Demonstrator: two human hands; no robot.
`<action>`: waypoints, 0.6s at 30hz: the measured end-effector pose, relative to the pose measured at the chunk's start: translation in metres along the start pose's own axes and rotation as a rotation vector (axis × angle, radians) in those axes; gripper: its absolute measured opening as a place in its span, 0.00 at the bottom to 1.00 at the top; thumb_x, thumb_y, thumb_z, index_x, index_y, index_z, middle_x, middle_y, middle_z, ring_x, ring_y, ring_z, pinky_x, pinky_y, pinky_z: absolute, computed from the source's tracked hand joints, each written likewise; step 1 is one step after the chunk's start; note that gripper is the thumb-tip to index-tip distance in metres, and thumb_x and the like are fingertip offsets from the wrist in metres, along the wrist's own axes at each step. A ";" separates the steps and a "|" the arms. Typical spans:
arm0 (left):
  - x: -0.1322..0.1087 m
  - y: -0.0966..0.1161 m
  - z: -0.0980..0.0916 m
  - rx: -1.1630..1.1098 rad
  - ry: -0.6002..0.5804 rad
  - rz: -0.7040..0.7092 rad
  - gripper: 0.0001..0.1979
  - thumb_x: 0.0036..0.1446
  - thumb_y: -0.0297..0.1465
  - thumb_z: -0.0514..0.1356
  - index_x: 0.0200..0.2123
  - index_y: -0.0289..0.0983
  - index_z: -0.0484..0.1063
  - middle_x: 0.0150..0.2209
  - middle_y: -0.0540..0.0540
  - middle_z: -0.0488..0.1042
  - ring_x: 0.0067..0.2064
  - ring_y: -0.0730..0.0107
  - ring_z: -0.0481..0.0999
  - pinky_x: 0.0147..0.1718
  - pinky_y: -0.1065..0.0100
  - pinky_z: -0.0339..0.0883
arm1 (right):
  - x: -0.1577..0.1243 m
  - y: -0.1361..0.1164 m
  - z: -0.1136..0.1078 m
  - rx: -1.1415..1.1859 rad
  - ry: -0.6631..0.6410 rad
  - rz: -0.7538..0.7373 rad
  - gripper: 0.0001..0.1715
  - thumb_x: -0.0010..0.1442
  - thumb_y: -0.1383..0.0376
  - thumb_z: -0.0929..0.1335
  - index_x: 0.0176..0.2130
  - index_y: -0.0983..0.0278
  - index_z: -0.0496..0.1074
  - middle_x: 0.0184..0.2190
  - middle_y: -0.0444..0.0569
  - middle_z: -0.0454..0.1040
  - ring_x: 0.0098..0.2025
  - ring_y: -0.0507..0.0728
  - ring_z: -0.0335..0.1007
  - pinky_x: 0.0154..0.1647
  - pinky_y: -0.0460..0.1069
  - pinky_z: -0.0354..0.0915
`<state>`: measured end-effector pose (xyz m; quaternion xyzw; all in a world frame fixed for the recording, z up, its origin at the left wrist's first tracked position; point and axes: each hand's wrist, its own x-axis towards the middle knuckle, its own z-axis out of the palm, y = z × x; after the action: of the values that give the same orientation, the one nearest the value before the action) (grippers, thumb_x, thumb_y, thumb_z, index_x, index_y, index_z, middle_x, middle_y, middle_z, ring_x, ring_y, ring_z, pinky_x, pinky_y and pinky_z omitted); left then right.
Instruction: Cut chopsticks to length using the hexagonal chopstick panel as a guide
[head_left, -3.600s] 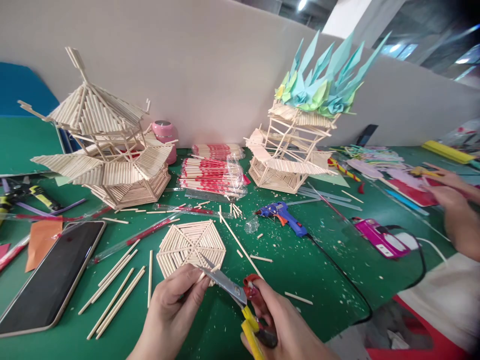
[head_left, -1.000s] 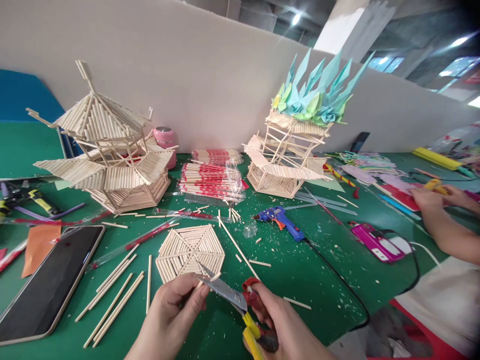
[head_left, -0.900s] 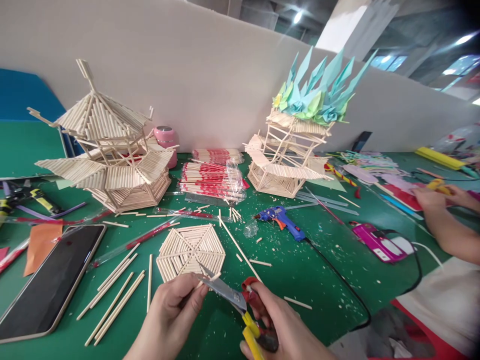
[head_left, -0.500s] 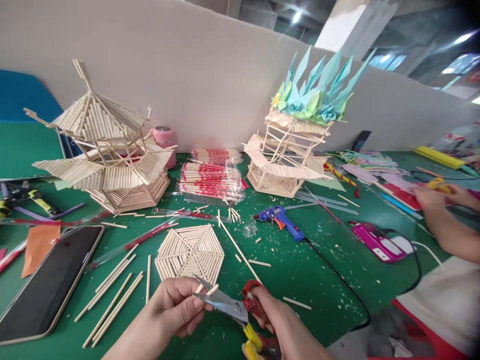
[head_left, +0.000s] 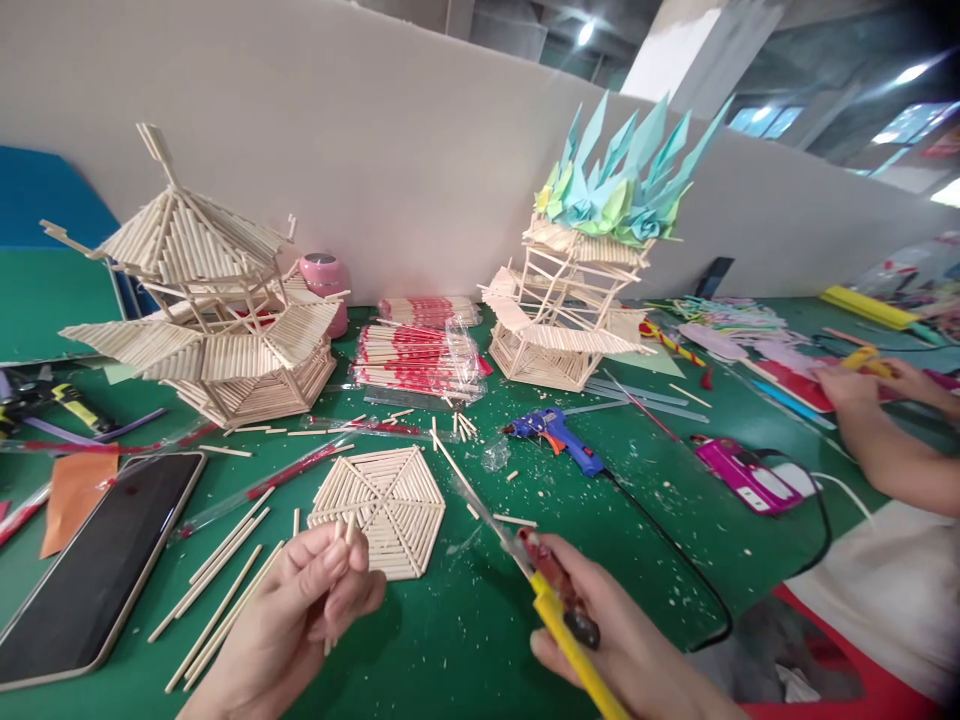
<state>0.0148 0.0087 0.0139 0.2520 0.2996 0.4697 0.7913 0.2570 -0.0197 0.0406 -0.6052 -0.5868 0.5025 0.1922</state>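
My left hand (head_left: 289, 610) is closed, pinching short wooden sticks (head_left: 350, 527) whose ends poke up past the thumb and finger. It hovers over the near left edge of a flat octagon-like panel of sticks (head_left: 405, 515). To the right, my right hand (head_left: 600, 615) grips scissors (head_left: 553, 605) with red and yellow handles. Their blades point away from me, seen nearly edge-on, apart from the sticks. Several long loose sticks (head_left: 214, 580) lie left of my left hand.
Two stick-built pavilions (head_left: 232, 340) (head_left: 559, 345) stand at the back, with packs of sticks (head_left: 416, 355) between. A blue glue gun (head_left: 559, 437) lies right of centre, its cord trailing to the right. A phone (head_left: 97, 560) is at left. Another person's arm (head_left: 885, 430) works at right.
The scissors have come away from the sticks and moved right, turning their blades edge-on. My left hand has shifted left with the sticks, now held more upright.
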 end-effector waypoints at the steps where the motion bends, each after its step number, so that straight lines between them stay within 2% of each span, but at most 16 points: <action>1: 0.002 0.001 0.000 0.012 0.040 0.003 0.11 0.50 0.37 0.62 0.24 0.36 0.73 0.13 0.59 0.57 0.16 0.86 0.46 0.23 0.73 0.49 | 0.002 0.004 -0.007 -0.031 0.051 0.000 0.19 0.51 0.60 0.66 0.43 0.63 0.62 0.27 0.43 0.67 0.28 0.53 0.67 0.28 0.44 0.64; 3: 0.005 -0.002 0.001 0.060 0.101 -0.023 0.10 0.51 0.36 0.61 0.26 0.35 0.73 0.15 0.58 0.60 0.15 0.87 0.46 0.22 0.74 0.49 | 0.008 0.016 -0.021 -0.176 0.178 0.030 0.24 0.52 0.57 0.66 0.46 0.63 0.61 0.32 0.47 0.71 0.36 0.57 0.70 0.35 0.47 0.66; 6: 0.006 -0.008 0.006 0.139 0.164 -0.076 0.12 0.50 0.37 0.63 0.27 0.32 0.74 0.16 0.56 0.61 0.16 0.87 0.48 0.20 0.75 0.47 | 0.020 0.036 -0.039 -0.487 0.384 0.061 0.25 0.49 0.57 0.66 0.46 0.65 0.62 0.40 0.56 0.73 0.44 0.64 0.70 0.40 0.53 0.67; 8: 0.006 -0.011 0.009 0.185 0.206 -0.105 0.13 0.47 0.38 0.64 0.26 0.32 0.74 0.16 0.56 0.60 0.18 0.85 0.51 0.18 0.77 0.44 | 0.025 0.048 -0.047 -0.649 0.434 0.059 0.27 0.49 0.57 0.66 0.47 0.67 0.63 0.40 0.58 0.74 0.43 0.66 0.71 0.40 0.55 0.67; 11: 0.005 -0.012 0.013 0.270 0.223 -0.135 0.15 0.45 0.40 0.65 0.24 0.32 0.72 0.17 0.55 0.59 0.20 0.83 0.51 0.18 0.77 0.43 | 0.026 0.054 -0.055 -0.782 0.443 0.014 0.28 0.50 0.55 0.65 0.46 0.68 0.65 0.39 0.59 0.74 0.40 0.66 0.72 0.36 0.55 0.68; 15: 0.004 -0.012 0.012 0.439 0.176 -0.143 0.17 0.48 0.44 0.61 0.23 0.34 0.70 0.17 0.56 0.56 0.21 0.80 0.49 0.19 0.75 0.42 | 0.021 0.037 -0.054 -0.858 0.556 -0.173 0.24 0.52 0.54 0.65 0.44 0.66 0.66 0.42 0.59 0.71 0.44 0.66 0.68 0.43 0.57 0.65; 17: 0.005 -0.014 0.011 0.558 0.154 -0.111 0.19 0.50 0.45 0.59 0.21 0.34 0.69 0.18 0.55 0.56 0.21 0.78 0.49 0.19 0.74 0.42 | 0.019 0.020 -0.044 -0.754 0.570 -0.273 0.19 0.55 0.55 0.64 0.43 0.64 0.66 0.40 0.56 0.71 0.43 0.63 0.68 0.43 0.56 0.64; 18: 0.005 -0.015 0.011 0.624 0.137 -0.086 0.19 0.51 0.45 0.58 0.20 0.34 0.68 0.18 0.55 0.55 0.22 0.77 0.50 0.19 0.73 0.43 | 0.019 0.011 -0.037 -0.641 0.512 -0.290 0.16 0.58 0.57 0.62 0.43 0.63 0.65 0.38 0.54 0.71 0.41 0.60 0.68 0.41 0.53 0.65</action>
<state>0.0330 0.0050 0.0098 0.4371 0.4922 0.3371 0.6731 0.2894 0.0079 0.0400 -0.6508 -0.7254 0.0965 0.2023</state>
